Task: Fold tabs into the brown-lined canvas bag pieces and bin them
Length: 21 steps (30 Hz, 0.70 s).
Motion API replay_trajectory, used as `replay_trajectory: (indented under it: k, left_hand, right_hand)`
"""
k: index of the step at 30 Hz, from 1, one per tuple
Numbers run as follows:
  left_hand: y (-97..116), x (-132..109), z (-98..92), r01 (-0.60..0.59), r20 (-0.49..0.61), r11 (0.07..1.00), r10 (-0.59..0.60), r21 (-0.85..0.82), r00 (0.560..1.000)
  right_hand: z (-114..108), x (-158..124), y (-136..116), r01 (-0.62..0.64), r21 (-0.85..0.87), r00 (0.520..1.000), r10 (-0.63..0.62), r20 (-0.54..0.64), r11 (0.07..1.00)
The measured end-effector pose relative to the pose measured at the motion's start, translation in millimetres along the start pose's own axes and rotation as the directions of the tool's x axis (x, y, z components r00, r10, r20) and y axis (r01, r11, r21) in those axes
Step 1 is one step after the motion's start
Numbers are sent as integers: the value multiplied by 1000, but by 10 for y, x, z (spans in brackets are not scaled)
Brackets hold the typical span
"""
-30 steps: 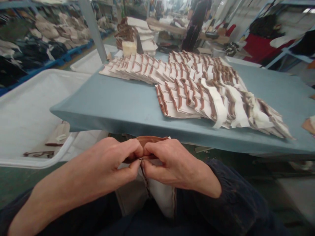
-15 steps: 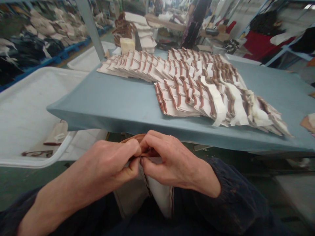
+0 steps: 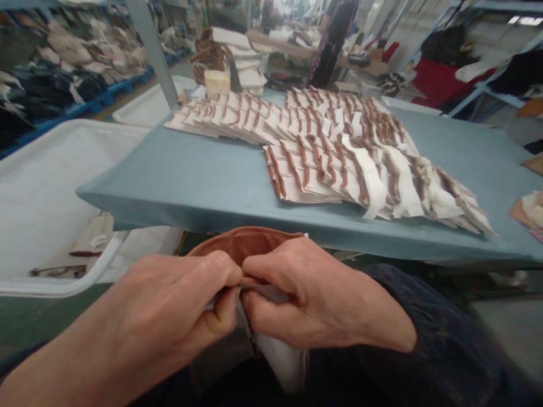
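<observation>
A fabric piece (image 3: 258,240), brown at its upper edge and pale below, hangs in front of my body. My left hand (image 3: 182,305) pinches its seam between thumb and fingers. My right hand (image 3: 301,291) pinches the same seam, its fingertips touching those of the left. Dark stitching runs down the pale part under the hands. What lies between the fingertips is mostly hidden. Beyond the hands, folded pale pieces with brown edges (image 3: 305,169) lie in overlapping rows on the blue-grey table (image 3: 190,186), some with white strips (image 3: 373,183) across them.
A white tub (image 3: 51,181) with a few pieces inside stands left of the table. A metal post (image 3: 155,56) rises at the table's far left corner, near stacked cloth (image 3: 246,62). A person (image 3: 333,45) stands farther back. Blue shelving is at the right.
Both hands have come nearer to the camera and slightly lower, still pinching the seam. More of the brown upper part now shows above them.
</observation>
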<state>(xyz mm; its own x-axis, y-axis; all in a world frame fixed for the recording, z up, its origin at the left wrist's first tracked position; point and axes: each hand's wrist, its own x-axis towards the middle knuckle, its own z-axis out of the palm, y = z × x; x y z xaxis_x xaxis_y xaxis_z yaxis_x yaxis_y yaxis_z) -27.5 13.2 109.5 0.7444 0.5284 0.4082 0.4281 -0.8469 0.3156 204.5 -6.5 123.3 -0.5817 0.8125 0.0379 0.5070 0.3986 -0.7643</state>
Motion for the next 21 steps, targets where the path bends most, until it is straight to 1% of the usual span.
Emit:
replay_trajectory:
  k: [4, 6, 8, 10, 12, 13, 16, 18, 19, 21]
  left_hand:
    - [-35, -72, 128, -57, 33, 998, 57, -12, 998]
    - [-68, -115, 188, -77, 58, 997, 78, -24, 995]
    - [-101, -150, 228, -88, 66, 995, 91, -46, 994]
    - [-130, -176, 256, -88, 88, 992, 96, -93, 991]
    - [-155, -195, 283, -101, 100, 986, 115, -135, 988]
    - [-167, -202, 298, -121, 89, 983, 135, -140, 987]
    - [-195, -219, 335, -222, 14, 972, 223, -72, 975]
    - [-209, -222, 345, -266, 5, 964, 266, -13, 964]
    - [-216, -220, 345, -275, 11, 961, 275, 11, 961]
    - [-230, -205, 341, -285, 16, 958, 285, 38, 958]
  right_hand:
    - [12, 37, 21, -55, -16, 996, 56, 64, 998]
    - [34, 56, 51, -72, 1, 995, 72, 67, 997]
    - [49, 65, 76, -94, 55, 993, 90, 70, 994]
    - [56, 60, 105, -154, 157, 981, 133, 138, 975]
    - [63, 46, 147, -236, 276, 957, 174, 233, 932]
    - [68, 37, 175, -275, 336, 944, 185, 275, 901]
    - [93, 19, 260, -361, 507, 920, 210, 331, 783]
    - [112, 24, 300, -386, 581, 912, 204, 355, 716]
    - [125, 32, 315, -385, 602, 913, 194, 358, 700]
    - [161, 53, 344, -341, 583, 932, 184, 312, 738]
